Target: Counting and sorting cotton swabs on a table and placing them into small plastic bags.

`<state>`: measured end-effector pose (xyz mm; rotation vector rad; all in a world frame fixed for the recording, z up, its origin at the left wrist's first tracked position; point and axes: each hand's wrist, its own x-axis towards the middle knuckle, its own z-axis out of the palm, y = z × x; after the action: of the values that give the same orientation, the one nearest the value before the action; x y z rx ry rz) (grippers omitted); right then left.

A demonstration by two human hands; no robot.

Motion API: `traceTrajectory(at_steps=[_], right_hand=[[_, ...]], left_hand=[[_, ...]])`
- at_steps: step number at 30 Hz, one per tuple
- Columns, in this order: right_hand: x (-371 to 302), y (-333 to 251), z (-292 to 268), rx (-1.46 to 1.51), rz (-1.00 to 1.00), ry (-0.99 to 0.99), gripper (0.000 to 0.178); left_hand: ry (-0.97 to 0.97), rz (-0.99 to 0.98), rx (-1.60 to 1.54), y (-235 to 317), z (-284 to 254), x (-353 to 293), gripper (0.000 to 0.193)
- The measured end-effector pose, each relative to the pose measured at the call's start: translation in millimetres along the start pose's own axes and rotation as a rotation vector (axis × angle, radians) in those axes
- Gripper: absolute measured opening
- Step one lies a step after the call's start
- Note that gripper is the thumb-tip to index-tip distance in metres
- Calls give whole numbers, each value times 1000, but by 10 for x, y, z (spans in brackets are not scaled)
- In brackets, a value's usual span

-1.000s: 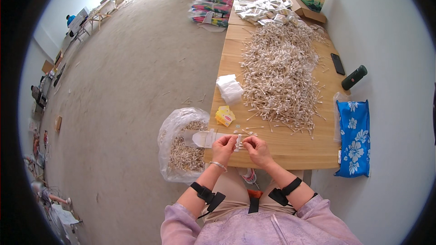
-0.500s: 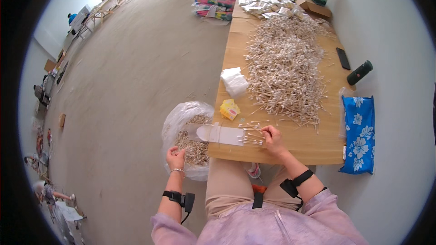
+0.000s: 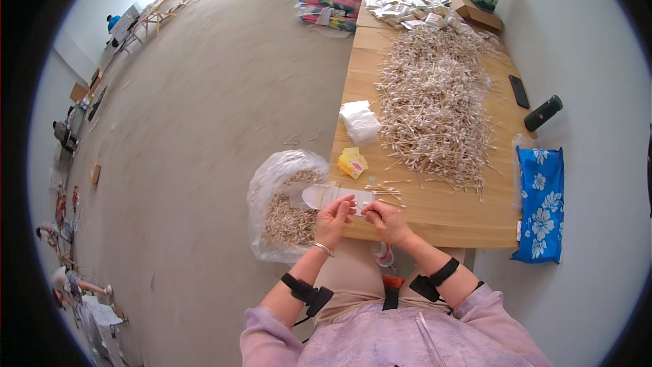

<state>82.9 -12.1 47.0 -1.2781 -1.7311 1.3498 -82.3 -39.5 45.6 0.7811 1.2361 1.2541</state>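
My left hand point(image 3: 334, 221) and my right hand point(image 3: 387, 221) are close together at the table's near edge, over a flat white strip with a rounded end point(image 3: 319, 196). The right fingers are pinched on cotton swabs, whose small white tips show in the gap between the hands. The left fingers are curled toward those tips; what they hold, if anything, is too small to make out. Just beyond the right hand, several loose cotton swabs point(image 3: 384, 191) lie on the wood. Left of the table, a clear plastic bag point(image 3: 261, 187) stands full of cotton swabs.
A big heap of cotton swabs point(image 3: 438, 102) covers the middle of the table point(image 3: 462, 228). Yellow cards point(image 3: 352, 162) and white plastic bags point(image 3: 360, 122) lie along the left edge. On the right are a phone point(image 3: 519, 91), a dark green bottle point(image 3: 543, 113) and a blue floral pack point(image 3: 540, 207).
My left hand has come from beside the plastic bag to the table edge. My right hand has moved left and nearer, away from the loose swabs, to meet it.
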Motion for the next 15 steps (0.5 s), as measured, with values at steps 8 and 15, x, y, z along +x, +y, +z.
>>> traceTrajectory(at_steps=[8,15], right_hand=[[-156,45,-60,264,53,9,13],[-228,208,-105,295,187,-88,14]], left_hand=[[22,-53,-24,-207,199,55,19],[1,-170,-66,-367,224,-19,17]])
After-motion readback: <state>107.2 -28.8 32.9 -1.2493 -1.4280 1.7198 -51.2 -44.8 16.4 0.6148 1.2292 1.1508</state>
